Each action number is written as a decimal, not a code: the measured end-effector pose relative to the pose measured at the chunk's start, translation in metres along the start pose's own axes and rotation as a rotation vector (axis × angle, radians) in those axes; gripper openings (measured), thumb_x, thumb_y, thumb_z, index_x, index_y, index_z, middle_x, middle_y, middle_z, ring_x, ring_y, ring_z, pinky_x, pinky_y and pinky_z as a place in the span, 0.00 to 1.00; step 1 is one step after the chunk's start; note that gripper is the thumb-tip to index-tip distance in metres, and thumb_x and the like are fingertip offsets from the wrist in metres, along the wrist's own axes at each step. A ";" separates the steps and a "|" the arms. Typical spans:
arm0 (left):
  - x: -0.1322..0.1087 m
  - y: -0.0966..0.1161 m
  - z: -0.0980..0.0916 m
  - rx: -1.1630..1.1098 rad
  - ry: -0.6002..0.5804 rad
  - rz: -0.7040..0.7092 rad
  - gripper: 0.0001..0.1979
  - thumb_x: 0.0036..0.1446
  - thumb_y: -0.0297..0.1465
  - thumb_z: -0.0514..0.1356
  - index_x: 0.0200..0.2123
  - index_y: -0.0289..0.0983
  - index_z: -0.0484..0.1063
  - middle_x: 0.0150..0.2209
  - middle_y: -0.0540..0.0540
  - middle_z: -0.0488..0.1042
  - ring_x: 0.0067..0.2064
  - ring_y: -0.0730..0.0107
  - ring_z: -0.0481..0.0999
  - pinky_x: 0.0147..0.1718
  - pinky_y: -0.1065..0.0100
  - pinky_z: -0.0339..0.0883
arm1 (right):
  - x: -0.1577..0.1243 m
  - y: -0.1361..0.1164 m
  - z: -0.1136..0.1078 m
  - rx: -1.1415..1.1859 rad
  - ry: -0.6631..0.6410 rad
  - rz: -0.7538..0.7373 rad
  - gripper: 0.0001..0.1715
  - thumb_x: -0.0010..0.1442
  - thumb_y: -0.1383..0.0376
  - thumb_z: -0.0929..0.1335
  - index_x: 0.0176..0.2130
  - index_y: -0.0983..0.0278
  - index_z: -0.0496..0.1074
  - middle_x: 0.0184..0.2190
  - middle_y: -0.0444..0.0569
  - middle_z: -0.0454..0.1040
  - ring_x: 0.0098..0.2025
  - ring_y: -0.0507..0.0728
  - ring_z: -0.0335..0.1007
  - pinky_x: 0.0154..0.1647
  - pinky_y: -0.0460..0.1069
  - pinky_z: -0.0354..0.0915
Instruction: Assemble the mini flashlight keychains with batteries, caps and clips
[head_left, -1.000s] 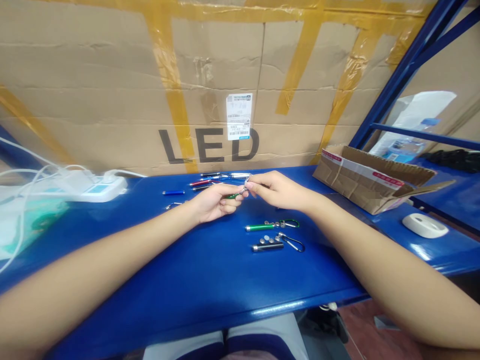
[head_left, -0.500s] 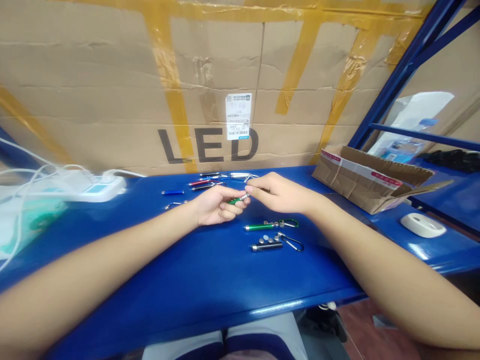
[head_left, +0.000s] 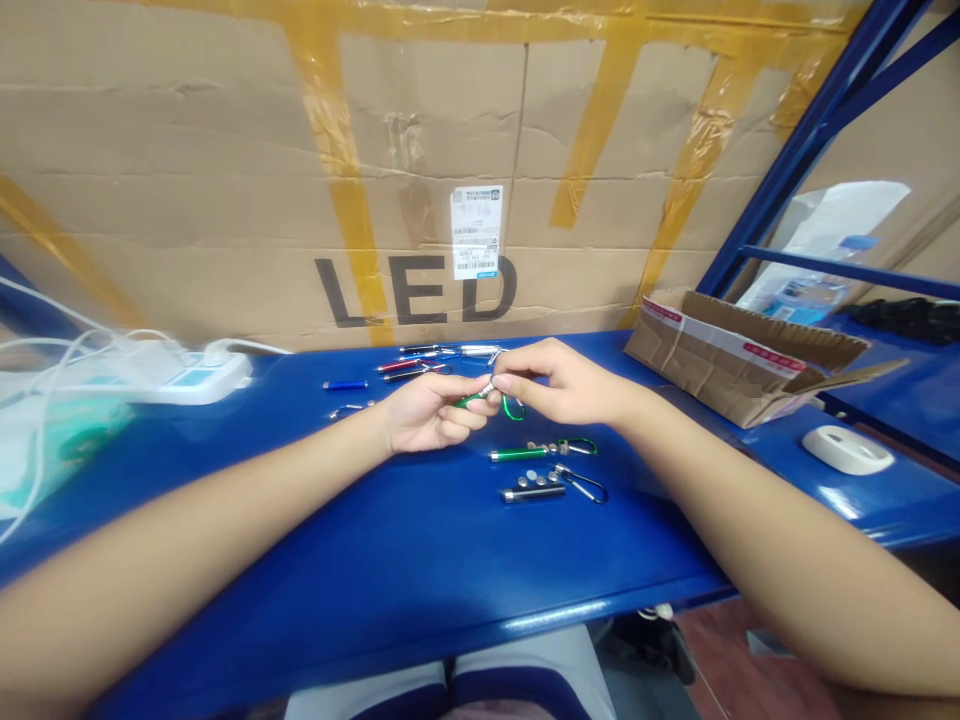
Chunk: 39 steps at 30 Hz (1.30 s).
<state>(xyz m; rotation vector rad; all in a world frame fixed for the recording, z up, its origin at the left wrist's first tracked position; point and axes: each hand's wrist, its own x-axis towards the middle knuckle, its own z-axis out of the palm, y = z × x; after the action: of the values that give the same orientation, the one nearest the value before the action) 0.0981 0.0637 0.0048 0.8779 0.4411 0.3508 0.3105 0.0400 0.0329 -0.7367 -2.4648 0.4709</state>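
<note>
I have a lap nearest me, tucked under the near edge of the blue counter. Beyond that edge, right of centre, lies a black tube, with small silver cells along its far side and a black carabiner near its right end. Just past those lies a loose green tube, with more cells and a green clip to its right. Off to the right I see a white mouse-shaped device.

Farther in, around the middle, I have the left hand with its grip closed on the held green tube. The right hand meets it, thumb and finger pinching the tube's silver end; a green loop shows just below those fingers. A short blue tube lies left of them.

At far left is a white power strip; behind the hands are more tubes, one red. An open cardboard box stands at far right, and a big carton marked LED backs everything.
</note>
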 end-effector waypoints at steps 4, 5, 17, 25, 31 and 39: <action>0.002 -0.003 -0.001 0.167 -0.040 0.107 0.08 0.60 0.30 0.62 0.30 0.32 0.69 0.23 0.56 0.49 0.21 0.83 0.41 0.15 0.81 0.41 | 0.000 -0.001 0.000 0.001 0.004 0.032 0.24 0.70 0.56 0.59 0.27 0.66 0.69 0.23 0.44 0.67 0.26 0.50 0.58 0.28 0.45 0.55; 0.002 -0.003 -0.001 0.208 -0.043 0.140 0.09 0.59 0.31 0.63 0.29 0.32 0.69 0.23 0.56 0.49 0.21 0.83 0.42 0.16 0.80 0.41 | 0.001 -0.002 0.000 0.023 0.001 0.055 0.25 0.70 0.56 0.60 0.26 0.66 0.68 0.23 0.43 0.67 0.25 0.49 0.57 0.28 0.45 0.55; 0.004 -0.011 0.000 1.223 0.359 0.631 0.13 0.64 0.37 0.57 0.35 0.34 0.75 0.30 0.47 0.71 0.34 0.70 0.69 0.34 0.69 0.62 | 0.009 0.000 0.010 0.316 0.020 0.461 0.25 0.61 0.50 0.67 0.23 0.65 0.69 0.17 0.40 0.62 0.17 0.47 0.52 0.18 0.45 0.49; 0.011 -0.015 0.006 0.527 0.278 0.459 0.13 0.60 0.38 0.59 0.29 0.34 0.67 0.21 0.56 0.54 0.20 0.81 0.49 0.19 0.74 0.43 | 0.007 -0.001 0.002 0.359 0.015 0.415 0.28 0.61 0.45 0.67 0.27 0.66 0.70 0.17 0.40 0.62 0.18 0.47 0.54 0.19 0.44 0.52; 0.009 -0.012 0.005 0.491 0.207 0.364 0.18 0.56 0.41 0.66 0.28 0.32 0.69 0.21 0.55 0.56 0.20 0.83 0.50 0.19 0.74 0.42 | 0.004 0.005 0.001 0.314 -0.049 0.396 0.28 0.62 0.46 0.66 0.30 0.67 0.73 0.16 0.39 0.61 0.18 0.47 0.53 0.18 0.44 0.50; 0.006 -0.011 0.003 0.832 0.300 0.428 0.17 0.63 0.40 0.57 0.28 0.32 0.69 0.23 0.54 0.60 0.22 0.80 0.56 0.23 0.72 0.51 | 0.006 0.009 0.006 0.365 -0.015 0.427 0.27 0.61 0.47 0.68 0.27 0.67 0.72 0.19 0.42 0.65 0.19 0.47 0.55 0.18 0.45 0.51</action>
<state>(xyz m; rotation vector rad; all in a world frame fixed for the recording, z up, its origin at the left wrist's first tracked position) 0.1057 0.0579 -0.0032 1.7532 0.6949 0.7209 0.3065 0.0491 0.0258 -1.0993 -2.1386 1.0522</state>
